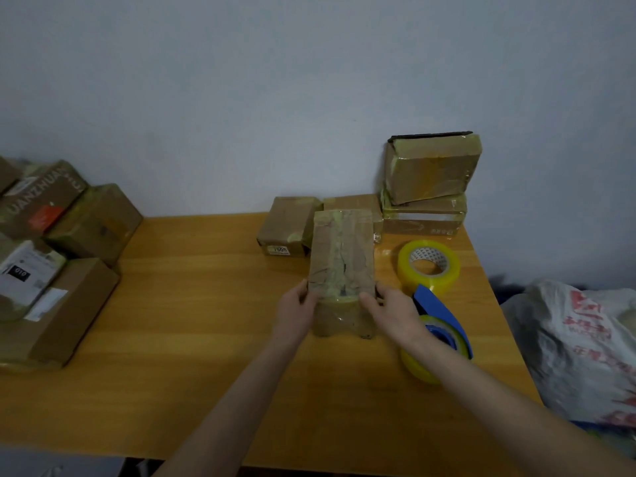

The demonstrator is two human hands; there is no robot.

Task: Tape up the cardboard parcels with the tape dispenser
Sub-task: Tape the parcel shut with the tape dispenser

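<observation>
Brown cardboard under yellowish tape: the head view shows a parcel [340, 263] near the table's middle. The left hand [297, 311] and the right hand [389, 309] each grip one side of its near end. It looks well wrapped, so the step is probably turning or checking it. Next, one hand must let go and reach the blue tape dispenser [437, 318] just to its right. The orange wooden table [206, 304] meets a bare grey wall [275, 98], and more parcels are stacked left [58, 253] and right [430, 173].

Brown parcel [342, 266] streaked with yellowish tape; blue dispenser [437, 312]; yellow roll [447, 282], white printed core; orange wood-grain table [206, 304]; white bag [564, 342], red lettering; pale grey wall [309, 98].
</observation>
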